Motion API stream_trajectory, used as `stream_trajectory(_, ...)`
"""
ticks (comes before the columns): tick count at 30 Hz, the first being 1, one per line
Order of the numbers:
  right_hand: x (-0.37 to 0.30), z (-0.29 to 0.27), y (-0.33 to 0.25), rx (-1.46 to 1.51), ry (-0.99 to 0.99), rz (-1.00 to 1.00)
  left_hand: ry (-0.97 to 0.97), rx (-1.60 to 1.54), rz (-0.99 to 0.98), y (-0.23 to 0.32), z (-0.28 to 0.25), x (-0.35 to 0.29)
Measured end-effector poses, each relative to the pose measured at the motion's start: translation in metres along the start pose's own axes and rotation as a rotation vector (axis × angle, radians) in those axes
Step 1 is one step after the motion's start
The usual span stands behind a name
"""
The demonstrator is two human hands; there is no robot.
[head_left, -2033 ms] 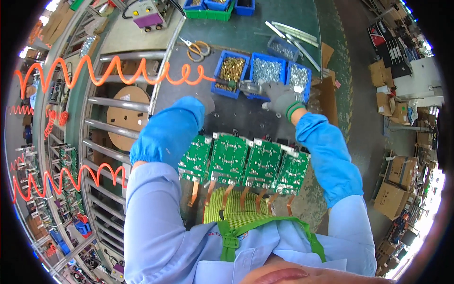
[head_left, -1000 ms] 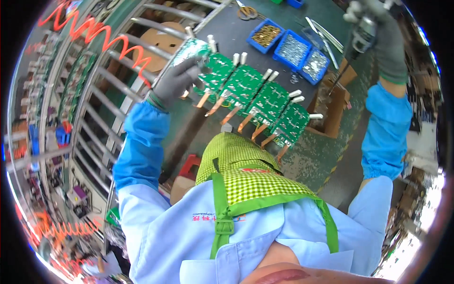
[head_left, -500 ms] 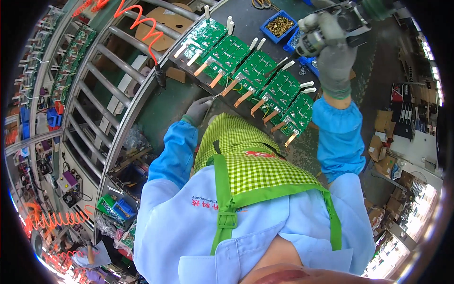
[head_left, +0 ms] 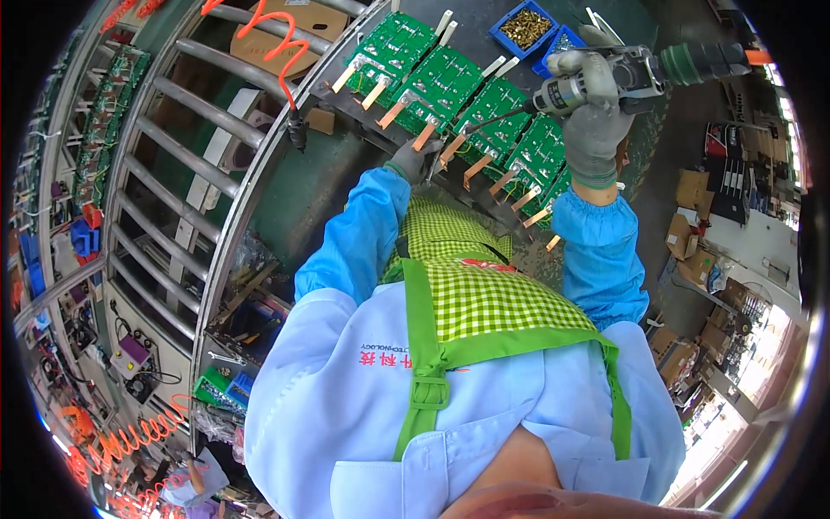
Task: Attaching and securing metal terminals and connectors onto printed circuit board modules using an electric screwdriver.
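Note:
My right hand (head_left: pixel 596 121), in a grey glove, is wrapped round a power screwdriver (head_left: pixel 560 93) with a dark rear end. Its long thin shaft points left, over the third green circuit board (head_left: pixel 488 117), close to that board's copper strip (head_left: pixel 451 152). My left hand (head_left: pixel 413 161), also gloved, is at the near edge of the row, right by a copper strip (head_left: pixel 424 136) of the second circuit board (head_left: pixel 441 82). Its fingers are curled together; a thin metallic piece shows beside them, too small to name.
Several such boards stand in a row with white posts along the far side. Beyond them are a blue bin of brass-coloured fasteners (head_left: pixel 526 30) and another blue bin (head_left: pixel 562 48). A metal roller rack (head_left: pixel 199 121) lies left, with a coiled orange hose (head_left: pixel 281 54) hanging above it.
My left hand has moved right and up to the copper strips. The screwdriver has come down and left, its shaft now over the third board. The view has shifted slightly.

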State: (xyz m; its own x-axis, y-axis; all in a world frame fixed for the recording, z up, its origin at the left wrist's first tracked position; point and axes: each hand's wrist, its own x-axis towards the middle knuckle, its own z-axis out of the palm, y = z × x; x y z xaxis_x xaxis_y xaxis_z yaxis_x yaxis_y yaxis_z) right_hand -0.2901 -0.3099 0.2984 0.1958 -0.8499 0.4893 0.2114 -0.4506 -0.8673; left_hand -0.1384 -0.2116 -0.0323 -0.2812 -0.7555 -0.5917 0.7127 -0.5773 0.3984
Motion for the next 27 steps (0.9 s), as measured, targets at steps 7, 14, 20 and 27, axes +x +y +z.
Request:
stream_trajectory(7, -0.003, -0.013, 0.011, 0.165, 0.066, 0.186, -0.16, -0.084, -0.067, 0.006, 0.04, -0.009)
stream_trajectory(14, -0.016, -0.002, 0.006, 0.062, 0.003, -0.013, -0.126, -0.07, -0.083, 0.006, 0.057, -0.022)
stream_trajectory(20, -0.02, 0.014, -0.005, -0.038, 0.045, 0.065, -0.366, -0.168, -0.116, 0.008, 0.043, -0.011)
stream_trajectory(27, -0.015, 0.014, -0.015, -0.07, -0.006, 0.135, -0.314, -0.221, -0.112, 0.01, 0.056, -0.024)
